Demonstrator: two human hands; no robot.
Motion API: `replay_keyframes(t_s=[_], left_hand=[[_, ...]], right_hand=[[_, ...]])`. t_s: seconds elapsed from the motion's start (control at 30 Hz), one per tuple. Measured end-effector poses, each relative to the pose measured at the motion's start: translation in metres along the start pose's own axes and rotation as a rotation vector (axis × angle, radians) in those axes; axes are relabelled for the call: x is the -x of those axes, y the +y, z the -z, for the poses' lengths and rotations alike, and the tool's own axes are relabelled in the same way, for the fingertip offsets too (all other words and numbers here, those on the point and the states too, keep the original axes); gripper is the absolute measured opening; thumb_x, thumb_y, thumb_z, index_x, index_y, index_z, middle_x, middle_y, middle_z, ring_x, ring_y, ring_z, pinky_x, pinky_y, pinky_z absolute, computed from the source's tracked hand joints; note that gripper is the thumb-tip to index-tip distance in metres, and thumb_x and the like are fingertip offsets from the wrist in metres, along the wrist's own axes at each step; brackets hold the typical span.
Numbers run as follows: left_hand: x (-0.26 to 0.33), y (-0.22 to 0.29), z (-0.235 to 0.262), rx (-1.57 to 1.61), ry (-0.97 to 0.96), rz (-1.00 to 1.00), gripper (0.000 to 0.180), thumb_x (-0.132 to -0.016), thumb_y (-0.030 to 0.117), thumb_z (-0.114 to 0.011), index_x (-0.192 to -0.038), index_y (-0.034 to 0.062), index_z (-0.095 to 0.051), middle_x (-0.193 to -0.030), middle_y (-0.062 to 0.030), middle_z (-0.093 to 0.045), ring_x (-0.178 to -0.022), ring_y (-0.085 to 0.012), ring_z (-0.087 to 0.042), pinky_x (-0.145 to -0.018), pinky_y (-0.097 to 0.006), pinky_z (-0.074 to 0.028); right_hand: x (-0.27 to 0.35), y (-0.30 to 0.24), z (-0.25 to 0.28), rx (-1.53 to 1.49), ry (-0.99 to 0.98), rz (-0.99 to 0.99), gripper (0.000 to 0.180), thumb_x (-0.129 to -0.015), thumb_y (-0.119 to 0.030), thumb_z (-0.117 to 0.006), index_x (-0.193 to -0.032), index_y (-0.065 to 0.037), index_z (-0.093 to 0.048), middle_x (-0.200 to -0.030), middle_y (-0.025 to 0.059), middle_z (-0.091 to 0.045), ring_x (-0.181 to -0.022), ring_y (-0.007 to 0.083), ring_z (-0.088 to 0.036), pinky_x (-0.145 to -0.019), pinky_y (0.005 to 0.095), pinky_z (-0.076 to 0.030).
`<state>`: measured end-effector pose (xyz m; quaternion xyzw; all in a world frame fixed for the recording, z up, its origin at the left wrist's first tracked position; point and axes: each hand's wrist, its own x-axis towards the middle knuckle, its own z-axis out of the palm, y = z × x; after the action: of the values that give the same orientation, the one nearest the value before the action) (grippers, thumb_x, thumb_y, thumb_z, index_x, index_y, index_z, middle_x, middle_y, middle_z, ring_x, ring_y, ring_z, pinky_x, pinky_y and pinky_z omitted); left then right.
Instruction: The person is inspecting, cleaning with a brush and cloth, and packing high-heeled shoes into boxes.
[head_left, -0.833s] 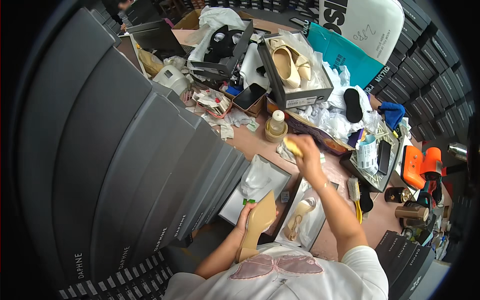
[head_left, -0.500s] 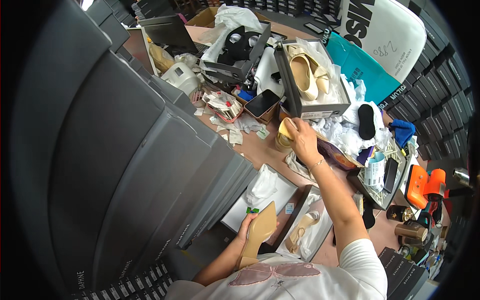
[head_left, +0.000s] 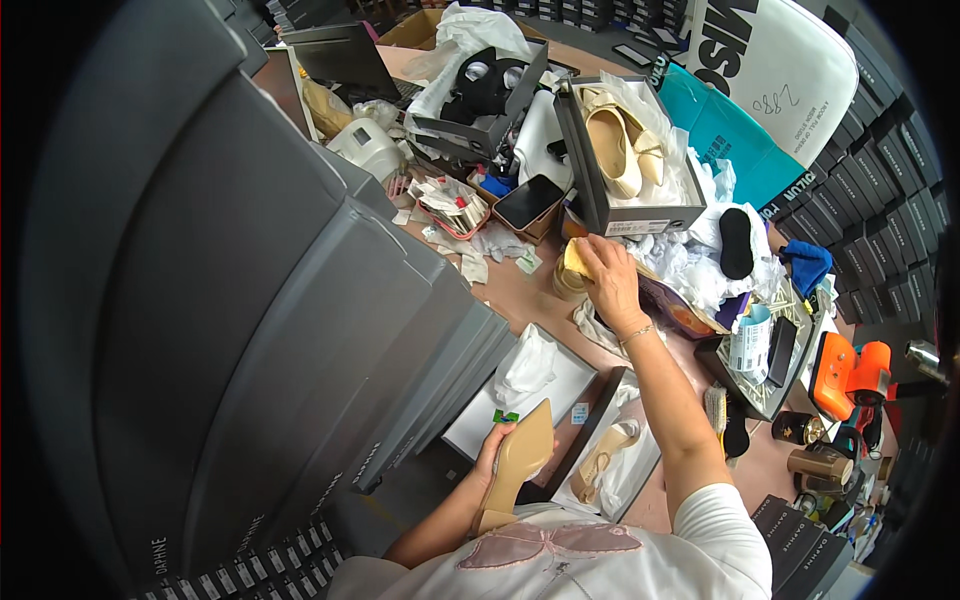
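The sandal (head_left: 524, 452) is in the left hand (head_left: 492, 455), low and close to the shirt, its tan sole turned up and its toe pointing away from the body; the fingers are closed round its side edge. The right hand (head_left: 612, 285) is well apart from it, reaching up across the table (head_left: 510, 292) with bent fingers pinching a yellow sponge (head_left: 577, 260) over the bottle (head_left: 568, 286). That hand hides much of the bottle, so whether the sponge touches its top is hard to tell. Just right of the sandal, its likely mate (head_left: 604, 466) lies on white paper in a dark-walled box (head_left: 588, 428); beyond the left hand's fingertips, a white-lined lid (head_left: 568, 378) bears crumpled paper (head_left: 526, 366). Farther off are a phone (head_left: 528, 203) and a box (head_left: 640, 222) of cream shoes (head_left: 614, 150), with a brush (head_left: 714, 405) partly behind the right forearm. Against the earliest frame, the right hand has gone from beside the bottle, which then stood uncovered, to above it, and the forearm now covers part of the brush; the left hand's hold and the sandal's pose look much the same.
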<state>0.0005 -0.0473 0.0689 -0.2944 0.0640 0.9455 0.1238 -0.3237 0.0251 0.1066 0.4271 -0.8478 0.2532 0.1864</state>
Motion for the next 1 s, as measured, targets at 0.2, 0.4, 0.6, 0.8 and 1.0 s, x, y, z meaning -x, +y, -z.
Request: replay_keyframes(t_s=[0.2,0.4,0.6,0.8,1.0], left_hand=[[0.005,0.0,0.0,0.0,0.001,-0.008,0.062,-0.089,0.037,-0.042,-0.136,-0.0028,-0.042,-0.129,-0.0243,-0.051,-0.116,-0.0377,-0.053,-0.098,-0.046,-0.045],[0.003,-0.003,0.001,0.024,0.011,0.002,0.062,-0.089,0.037,-0.042,-0.136,-0.0029,-0.042,-0.128,-0.0243,-0.052,-0.115,-0.0379,-0.053,-0.098,-0.046,-0.045],[0.007,-0.002,-0.006,-0.022,-0.004,-0.016,0.062,-0.088,0.036,-0.043,-0.136,-0.0032,-0.041,-0.13,-0.0251,-0.05,-0.116,-0.0382,-0.053,-0.098,-0.046,-0.045],[0.019,-0.004,-0.012,-0.04,-0.047,-0.019,0.062,-0.089,0.036,-0.041,-0.138,-0.0021,-0.04,-0.13,-0.0252,-0.05,-0.116,-0.0385,-0.053,-0.098,-0.047,-0.045],[0.037,-0.01,-0.014,-0.086,-0.093,-0.07,0.062,-0.089,0.035,-0.04,-0.138,-0.0035,-0.039,-0.13,-0.0254,-0.049,-0.117,-0.0388,-0.052,-0.098,-0.048,-0.045]], right_hand=[[0.002,0.006,0.002,-0.056,0.024,-0.055,0.055,-0.07,-0.002,-0.064,-0.124,-0.013,-0.059,-0.122,0.012,-0.055,-0.106,0.0299,-0.052,-0.088,0.0405,-0.043],[0.008,0.003,-0.003,-0.095,-0.042,-0.084,0.064,-0.066,-0.001,-0.069,-0.127,-0.015,-0.056,-0.127,0.0135,-0.051,-0.109,0.0328,-0.051,-0.092,0.0421,-0.042],[0.015,0.003,-0.021,-0.224,0.022,-0.184,0.07,-0.063,0.007,-0.069,-0.128,-0.015,-0.052,-0.129,0.0168,-0.048,-0.113,0.0378,-0.052,-0.095,0.042,-0.045],[0.011,0.0,-0.015,-0.278,-0.028,-0.229,0.066,-0.065,0.005,-0.068,-0.126,-0.015,-0.05,-0.124,0.0174,-0.049,-0.108,0.0384,-0.054,-0.089,0.0418,-0.048],[0.011,0.004,-0.018,-0.295,-0.053,-0.192,0.066,-0.068,0.002,-0.068,-0.129,-0.017,-0.05,-0.123,0.0171,-0.05,-0.107,0.0387,-0.055,-0.087,0.0416,-0.049]])
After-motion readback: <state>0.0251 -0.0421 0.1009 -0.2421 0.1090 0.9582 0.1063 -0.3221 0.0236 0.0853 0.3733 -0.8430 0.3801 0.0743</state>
